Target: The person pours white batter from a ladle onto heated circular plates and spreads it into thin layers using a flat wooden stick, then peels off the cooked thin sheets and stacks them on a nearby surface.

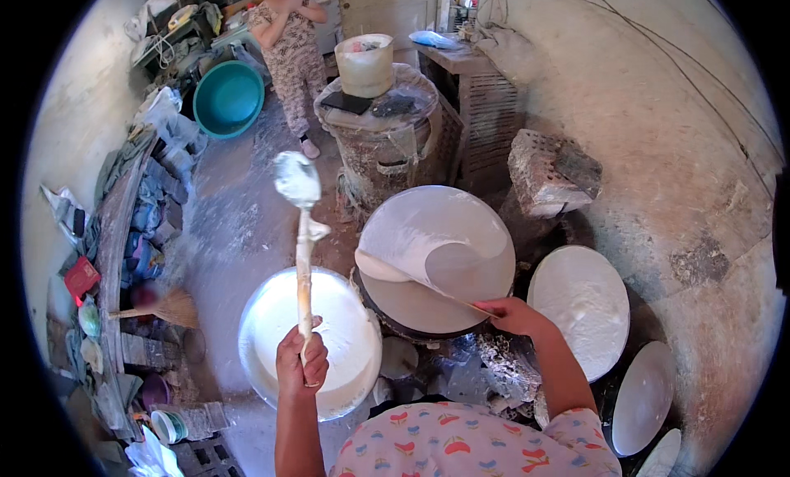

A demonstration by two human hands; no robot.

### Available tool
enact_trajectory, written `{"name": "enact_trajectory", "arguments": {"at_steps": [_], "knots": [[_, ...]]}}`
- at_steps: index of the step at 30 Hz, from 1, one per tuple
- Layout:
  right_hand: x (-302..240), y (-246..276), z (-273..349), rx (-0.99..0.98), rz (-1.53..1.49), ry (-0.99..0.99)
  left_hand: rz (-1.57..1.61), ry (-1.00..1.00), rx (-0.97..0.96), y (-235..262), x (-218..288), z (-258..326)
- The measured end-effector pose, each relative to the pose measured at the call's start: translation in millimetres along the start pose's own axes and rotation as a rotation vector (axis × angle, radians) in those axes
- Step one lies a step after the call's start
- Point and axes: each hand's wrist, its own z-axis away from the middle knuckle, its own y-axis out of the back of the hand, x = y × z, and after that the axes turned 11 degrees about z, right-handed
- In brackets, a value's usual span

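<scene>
The left hand (301, 363) is raised over the basin, forearm coming straight up from the lower edge, fingers wrapped in a closed fist around the lower end of a long ladle (301, 230). The ladle stands nearly upright, its handle coated in white batter and its bowl, blurred and also white, lifted well above the hand. The right hand (514, 314) reaches forward and a little to the right, the arm bent at the elbow, fingers pinched together on the near end of a thin stick (448, 296). The stick lies low across the round griddle (436, 263), its far end under a thin white sheet (420, 234) that is partly peeled up and folded back from the near half, leaving bare grey surface there. Just below the left hand sits a wide metal basin (309, 341) filled almost to the rim with smooth white batter. To the right of the griddle a second round griddle (578, 308) carries a full white layer, and further down to the right lie two pale discs (644, 399), one partly cut off. Beyond the griddle stands a drum covered with plastic film (378, 119), with a pale bucket (364, 64) on top. A teal basin (228, 98) leans at the far left, and another person (290, 49) stands near it. A small broom (169, 308) lies by the left wall.
</scene>
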Motion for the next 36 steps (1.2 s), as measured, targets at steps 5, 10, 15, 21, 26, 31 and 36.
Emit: {"name": "enact_trajectory", "arguments": {"at_steps": [5,10,15,21,26,31,36], "knots": [[2,2,-13,0.325,0.233,0.092,-0.171,-0.083,0.091,-7,-8,5],[1,3,-39,0.062,0.147,0.164,-0.186,-0.088,0.172,4,-25,15],[22,37,11,-0.06,0.191,0.054,-0.256,-0.139,0.258,25,-19,52],[15,9,-23,0.203,0.186,0.13,-0.215,-0.125,0.258,8,-41,43],[17,36,46,-0.112,0.172,0.075,-0.315,-0.173,0.31,15,-37,71],[29,-12,45,0.461,0.066,-0.063,-0.34,-0.137,0.309,10,-46,71],[20,-39,77,0.166,0.084,-0.012,-0.273,-0.089,0.275,20,-37,68]]}}
